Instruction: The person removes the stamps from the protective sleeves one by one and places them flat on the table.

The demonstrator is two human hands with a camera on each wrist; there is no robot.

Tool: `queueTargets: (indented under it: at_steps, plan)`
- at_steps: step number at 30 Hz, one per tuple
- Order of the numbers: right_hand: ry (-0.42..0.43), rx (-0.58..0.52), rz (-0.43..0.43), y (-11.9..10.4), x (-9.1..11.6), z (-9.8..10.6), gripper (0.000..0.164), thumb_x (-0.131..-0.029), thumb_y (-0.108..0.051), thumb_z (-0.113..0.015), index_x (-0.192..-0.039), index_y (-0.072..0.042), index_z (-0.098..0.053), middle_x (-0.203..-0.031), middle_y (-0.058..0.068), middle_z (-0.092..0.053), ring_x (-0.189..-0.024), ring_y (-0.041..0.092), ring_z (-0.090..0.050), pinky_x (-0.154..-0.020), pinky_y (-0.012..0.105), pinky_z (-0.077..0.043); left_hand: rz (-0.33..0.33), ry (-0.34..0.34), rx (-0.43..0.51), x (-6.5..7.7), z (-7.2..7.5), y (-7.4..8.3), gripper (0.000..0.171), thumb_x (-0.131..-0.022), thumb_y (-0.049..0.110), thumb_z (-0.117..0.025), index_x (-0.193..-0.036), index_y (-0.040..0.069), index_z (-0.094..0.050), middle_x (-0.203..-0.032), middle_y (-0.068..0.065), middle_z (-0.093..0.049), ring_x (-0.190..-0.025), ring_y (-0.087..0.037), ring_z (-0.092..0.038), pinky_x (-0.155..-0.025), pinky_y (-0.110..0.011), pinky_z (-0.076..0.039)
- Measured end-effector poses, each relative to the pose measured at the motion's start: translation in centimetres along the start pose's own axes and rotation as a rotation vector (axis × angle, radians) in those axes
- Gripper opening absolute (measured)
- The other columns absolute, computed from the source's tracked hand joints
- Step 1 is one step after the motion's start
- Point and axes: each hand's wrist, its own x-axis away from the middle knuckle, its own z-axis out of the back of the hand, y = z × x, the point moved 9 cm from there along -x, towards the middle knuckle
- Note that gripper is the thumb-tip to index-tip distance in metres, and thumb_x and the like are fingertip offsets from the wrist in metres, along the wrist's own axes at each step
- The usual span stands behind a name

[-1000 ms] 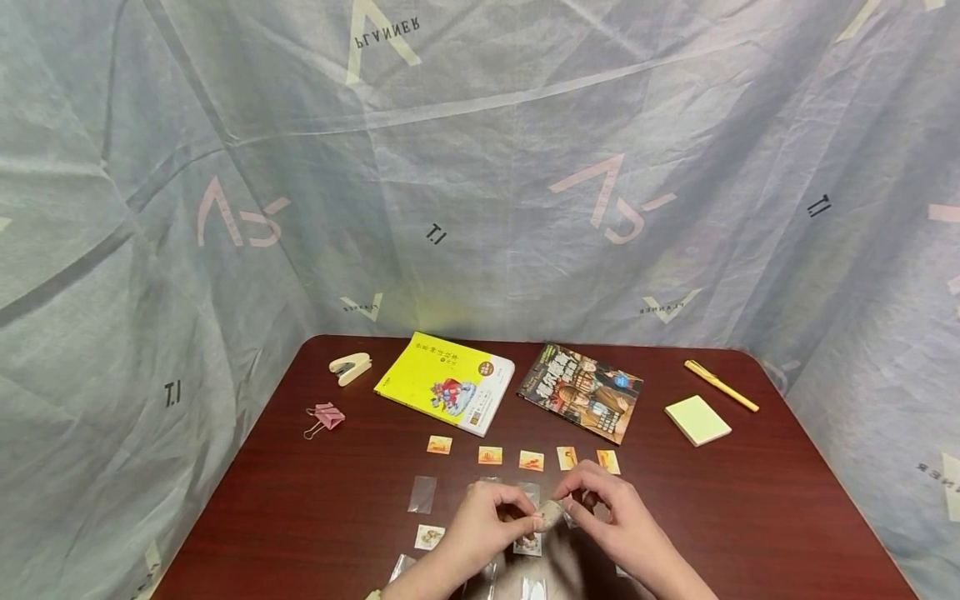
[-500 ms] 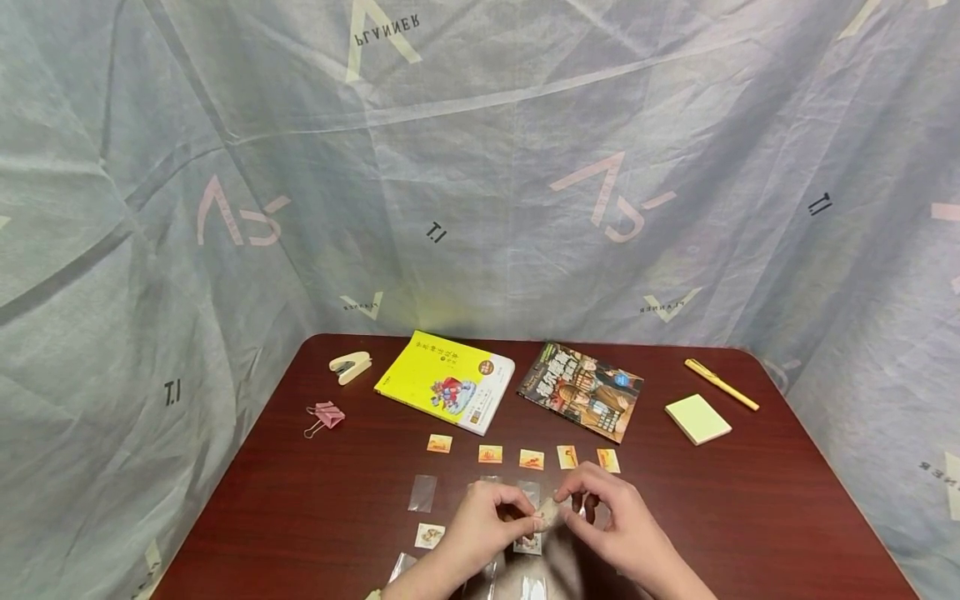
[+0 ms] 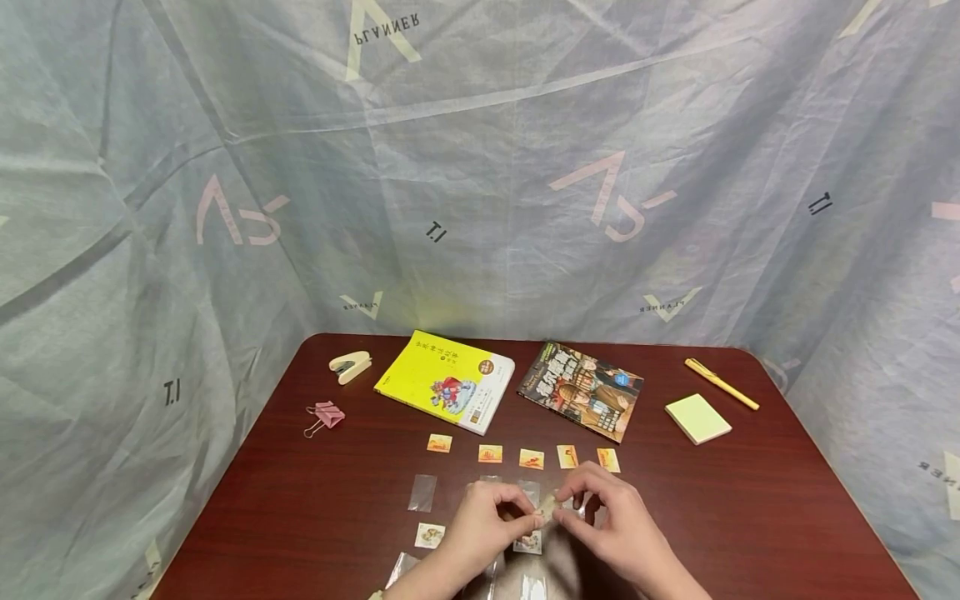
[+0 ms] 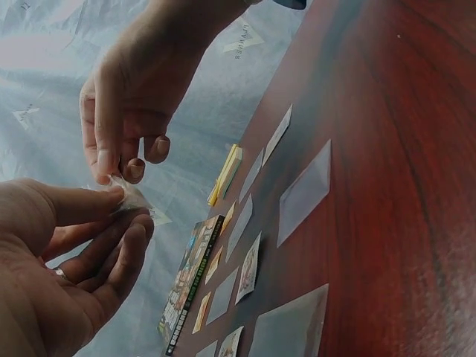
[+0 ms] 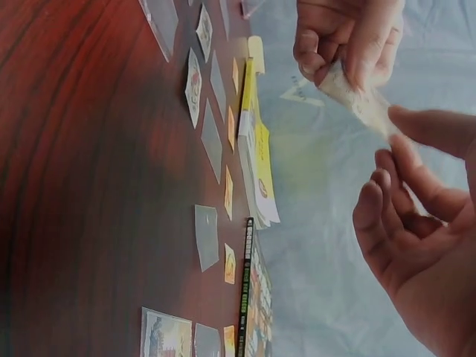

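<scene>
My left hand point(image 3: 487, 521) pinches a small pale stamp point(image 5: 357, 104) between thumb and forefinger, above the table. Clear plastic like a small sleeve point(image 5: 381, 123) shows around the end toward my right hand point(image 3: 611, 517), which pinches that end between thumb and forefinger. The right hand's other fingers curl loosely. How far the stamp lies inside the plastic I cannot tell. Below the hands lie a printed stamp point(image 3: 528, 543) and clear sleeves point(image 3: 528, 492), partly hidden. Left of them are another stamp point(image 3: 430, 535) and a flat clear sleeve point(image 3: 422, 493).
Several orange stamps point(image 3: 491, 454) lie in a row beyond the hands. Behind them are a yellow book point(image 3: 435, 375) and a dark comic-style book point(image 3: 581, 392). A stapler point(image 3: 350, 368) and pink binder clip point(image 3: 327, 416) sit left; a sticky-note pad point(image 3: 697, 419) and yellow pen point(image 3: 722, 385) right.
My right thumb and forefinger have shifted slightly along the plastic's end, and the held piece has tilted more edge-on. The left hand has hardly moved; everything on the table stays put.
</scene>
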Motion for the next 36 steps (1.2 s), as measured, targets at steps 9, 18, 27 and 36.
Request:
queueTargets:
  at_steps: [9, 18, 27, 36]
  plan:
    - [0.014, 0.043, -0.051, 0.3, 0.2, -0.1, 0.018, -0.078, -0.013, -0.076, -0.084, -0.022, -0.061, -0.087, -0.010, -0.060, -0.067, 0.001, -0.054, -0.054, 0.023, -0.048, 0.006, 0.028, -0.044, 0.0, -0.1, -0.1, 0.010, -0.079, 0.025, -0.075, -0.071, 0.022, -0.068, -0.066, 0.016, -0.062, -0.057, 0.004, -0.054, -0.052, -0.017, -0.047]
    - [0.081, 0.128, 0.182, -1.5, 0.2, 0.0, 0.025, -0.077, -0.006, -0.075, -0.086, -0.023, -0.060, -0.097, -0.007, -0.055, -0.079, 0.001, -0.049, -0.065, 0.009, -0.039, 0.018, 0.025, 0.005, -0.1, -0.2, -0.1, 0.007, -0.083, 0.024, -0.070, -0.079, 0.018, -0.069, -0.070, 0.010, -0.066, -0.059, 0.002, -0.057, -0.056, -0.018, -0.049]
    - [0.093, 0.073, 0.344, -2.9, 0.2, 0.1, 0.029, -0.074, 0.003, -0.073, -0.091, -0.016, -0.060, -0.099, -0.003, -0.057, -0.087, 0.008, -0.053, -0.073, 0.016, -0.040, 0.035, -0.050, 0.140, -0.2, -0.7, -0.2, 0.009, -0.087, 0.019, -0.066, -0.095, 0.015, -0.066, -0.078, 0.001, -0.069, -0.065, -0.005, -0.063, -0.062, -0.020, -0.052]
    - [0.062, -0.007, 0.236, -1.9, 0.3, 0.2, 0.032, -0.081, 0.007, -0.066, -0.102, -0.016, -0.060, -0.093, -0.008, -0.062, -0.084, 0.006, -0.058, -0.074, 0.015, -0.042, 0.038, -0.171, 0.320, 0.1, -1.7, 0.0, 0.014, -0.091, 0.018, -0.060, -0.104, 0.015, -0.063, -0.081, -0.009, -0.071, -0.059, -0.023, -0.068, -0.056, -0.038, -0.055]
